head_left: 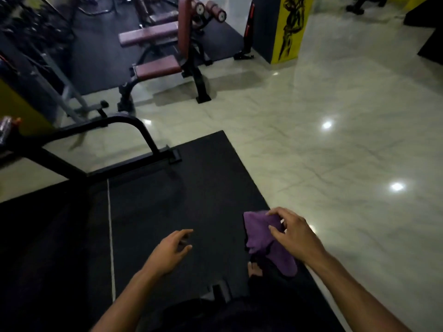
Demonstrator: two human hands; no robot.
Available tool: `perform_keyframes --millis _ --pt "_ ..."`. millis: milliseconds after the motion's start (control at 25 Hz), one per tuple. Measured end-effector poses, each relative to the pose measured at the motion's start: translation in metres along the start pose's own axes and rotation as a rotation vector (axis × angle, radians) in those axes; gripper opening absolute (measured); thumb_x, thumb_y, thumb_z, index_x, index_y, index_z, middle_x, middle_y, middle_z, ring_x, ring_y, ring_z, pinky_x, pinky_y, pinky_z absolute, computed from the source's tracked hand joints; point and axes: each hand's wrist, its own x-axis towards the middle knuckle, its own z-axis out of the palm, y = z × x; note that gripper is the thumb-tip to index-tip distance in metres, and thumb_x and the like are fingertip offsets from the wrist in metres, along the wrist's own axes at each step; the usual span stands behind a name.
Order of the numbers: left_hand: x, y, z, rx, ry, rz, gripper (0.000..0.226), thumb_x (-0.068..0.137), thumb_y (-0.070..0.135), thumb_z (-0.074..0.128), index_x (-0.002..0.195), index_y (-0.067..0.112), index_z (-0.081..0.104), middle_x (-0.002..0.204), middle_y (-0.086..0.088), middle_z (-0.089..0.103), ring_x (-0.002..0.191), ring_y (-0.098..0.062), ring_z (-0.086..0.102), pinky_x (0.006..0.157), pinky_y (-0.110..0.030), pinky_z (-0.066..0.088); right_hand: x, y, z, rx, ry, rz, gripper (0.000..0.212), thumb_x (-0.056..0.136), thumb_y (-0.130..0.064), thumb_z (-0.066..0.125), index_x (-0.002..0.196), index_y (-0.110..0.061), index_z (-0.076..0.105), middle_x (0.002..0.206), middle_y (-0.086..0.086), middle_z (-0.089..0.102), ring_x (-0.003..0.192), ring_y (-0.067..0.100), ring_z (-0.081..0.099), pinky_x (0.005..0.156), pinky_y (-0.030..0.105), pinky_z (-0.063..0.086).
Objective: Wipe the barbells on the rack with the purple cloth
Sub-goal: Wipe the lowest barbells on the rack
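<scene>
My right hand [291, 232] grips the purple cloth [266, 238] at the lower right, and the cloth hangs down below my fingers. My left hand [171, 250] hovers over the black floor mat [167, 200] with its fingers relaxed and nothing in it. A dark rack with blurred weights [31, 27] shows at the far top left. No barbell can be made out clearly.
A black steel frame [134, 130] stands on the mat's far left edge. Beyond it is a maroon padded bench machine [167, 44]. A yellow and black pillar [285, 29] rises at the top. Glossy pale tile floor [335, 140] spreads to the right.
</scene>
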Motion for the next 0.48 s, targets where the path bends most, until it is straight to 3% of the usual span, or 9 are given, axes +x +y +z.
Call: perform_keyframes --millis 120,200,320,480 --pt "0.035 0.01 -0.028 0.046 0.054 -0.096 0.05 0.096 0.035 0.062 0.143 0.035 0.046 0.131 0.013 0.054 0.115 -0.001 0.054 0.097 -0.022 0.048 0.065 0.007 -0.002 -0.032 -0.043 -0.028 0.032 0.08 -0.02 0.077 0.097 -0.038 0.057 0.094 -0.014 0.063 0.078 0.001 0.06 0.071 0.031 0.052" --pt "0.054 0.008 -0.044 0.01 0.169 -0.175 0.049 0.095 0.038 0.063 0.142 0.034 0.048 0.129 0.014 0.055 0.116 -0.004 0.056 0.101 -0.027 0.047 0.113 0.003 -0.003 -0.073 -0.115 -0.102 0.029 0.083 -0.019 0.073 0.1 -0.038 0.058 0.097 -0.011 0.062 0.084 0.013 0.063 0.072 0.037 0.054" --pt "0.062 -0.005 -0.064 -0.063 0.306 -0.295 0.047 0.095 0.041 0.062 0.14 0.036 0.05 0.128 0.013 0.056 0.118 -0.007 0.056 0.104 -0.037 0.047 0.176 -0.026 0.005 -0.111 -0.225 -0.248 0.027 0.088 -0.017 0.068 0.106 -0.037 0.063 0.096 -0.016 0.055 0.084 0.008 0.06 0.071 0.032 0.053" --pt "0.066 -0.035 -0.094 -0.185 0.43 -0.391 0.045 0.096 0.035 0.063 0.139 0.033 0.052 0.129 0.014 0.054 0.121 -0.004 0.051 0.105 -0.03 0.043 0.251 -0.079 0.036 -0.111 -0.333 -0.414 0.026 0.089 -0.022 0.069 0.109 -0.037 0.061 0.098 -0.019 0.056 0.083 0.0 0.056 0.07 0.021 0.048"
